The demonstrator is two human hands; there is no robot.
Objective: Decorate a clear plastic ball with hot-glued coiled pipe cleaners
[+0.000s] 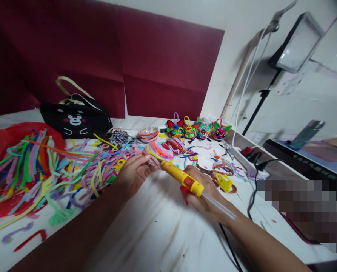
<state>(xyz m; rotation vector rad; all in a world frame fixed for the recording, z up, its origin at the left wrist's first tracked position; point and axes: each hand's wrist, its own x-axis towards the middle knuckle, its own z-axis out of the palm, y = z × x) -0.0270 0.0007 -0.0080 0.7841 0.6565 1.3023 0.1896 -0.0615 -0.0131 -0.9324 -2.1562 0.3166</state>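
My right hand [200, 192] is wrapped round a yellow hot glue gun [182, 177], with a clear glue stick [219, 205] poking out of its back end. The gun's nozzle reaches a round ball [159, 150] coiled in pink, white, orange and yellow pipe cleaners. My left hand [137, 170] grips this ball at its left side, fingers closed on it; their tips are partly hidden. Just behind it sit another striped pipe-cleaner ball [176, 145] and a partly wrapped clear ball [148, 133].
Loose pipe cleaners [83, 166] heap at the left over a red plastic bag [4, 138]. A black bag [74, 121] stands behind. Several finished cat-eared ornaments [190, 130] line the back. Scissors [209, 172] and a yellow pipe-cleaner piece [224, 183] lie right, near a power strip [259, 172].
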